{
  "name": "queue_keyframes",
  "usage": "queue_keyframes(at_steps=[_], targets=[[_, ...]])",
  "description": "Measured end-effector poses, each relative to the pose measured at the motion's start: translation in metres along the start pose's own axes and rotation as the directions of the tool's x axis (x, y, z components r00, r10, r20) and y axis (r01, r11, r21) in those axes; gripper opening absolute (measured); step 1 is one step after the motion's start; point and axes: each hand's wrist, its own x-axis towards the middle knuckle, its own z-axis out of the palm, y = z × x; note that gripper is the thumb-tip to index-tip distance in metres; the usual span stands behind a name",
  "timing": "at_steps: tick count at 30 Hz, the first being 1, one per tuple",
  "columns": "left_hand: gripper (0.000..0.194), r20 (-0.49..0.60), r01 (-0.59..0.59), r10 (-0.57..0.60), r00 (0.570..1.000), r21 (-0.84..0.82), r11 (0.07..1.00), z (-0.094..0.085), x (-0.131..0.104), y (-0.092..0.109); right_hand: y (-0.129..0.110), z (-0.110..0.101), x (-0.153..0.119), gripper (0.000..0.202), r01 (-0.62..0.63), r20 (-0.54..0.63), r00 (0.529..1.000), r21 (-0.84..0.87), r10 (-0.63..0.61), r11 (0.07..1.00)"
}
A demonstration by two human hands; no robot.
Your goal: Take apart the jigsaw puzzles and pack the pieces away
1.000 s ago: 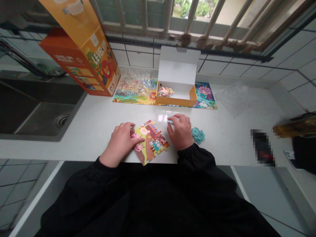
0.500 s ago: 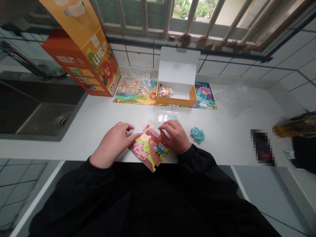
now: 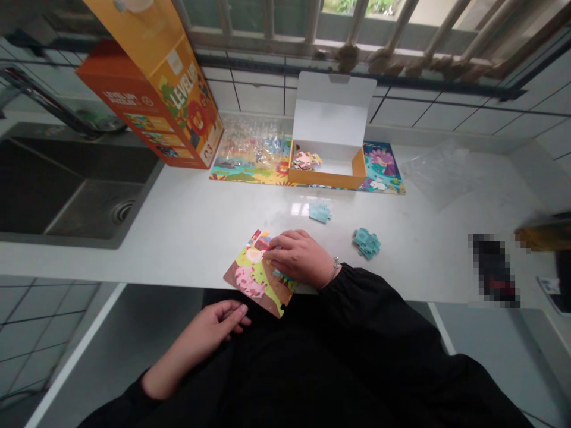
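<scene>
A partly assembled puzzle (image 3: pixel 254 276) with a pink spotted animal lies at the counter's front edge, one corner jutting over it. My right hand (image 3: pixel 303 258) rests over its right part, fingers together and bent, covering some pieces; whether they pinch anything is hidden. Below the counter edge, in front of my dark clothing, my left hand (image 3: pixel 223 318) is loosely closed, thumb against the fingers, and I cannot make out anything in it. Blue puzzle pieces (image 3: pixel 320 213) lie behind my right hand, and a pile of teal pieces (image 3: pixel 366 243) is to its right.
An open small box (image 3: pixel 328 177) holding puzzle pieces stands on a colourful printed sheet (image 3: pixel 384 169). A large orange box (image 3: pixel 156 113) is at the back left, beside a sink (image 3: pixel 84 202). Clear plastic (image 3: pixel 439 175) and a blurred dark object (image 3: pixel 495 270) are on the right.
My left hand has left the puzzle, dropping below the counter edge, its fingers now closer together. My right hand has moved left and flatter over the puzzle. The view has shifted slightly.
</scene>
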Motion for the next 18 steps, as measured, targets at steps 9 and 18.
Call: queue_keyframes(at_steps=[9, 18], targets=[[0.054, -0.125, -0.077, -0.003, 0.992, -0.627, 0.775, 0.028, 0.002, 0.007, -0.004, 0.011, 0.018, 0.014, 0.086, 0.011, 0.996, 0.098, -0.088, 0.991], [0.036, -0.077, -0.024, -0.032, 0.997, -0.637, 0.771, 0.027, 0.002, 0.031, 0.008, 0.007, 0.024, 0.015, 0.005, -0.019, 1.000, 0.097, -0.003, 0.995]])
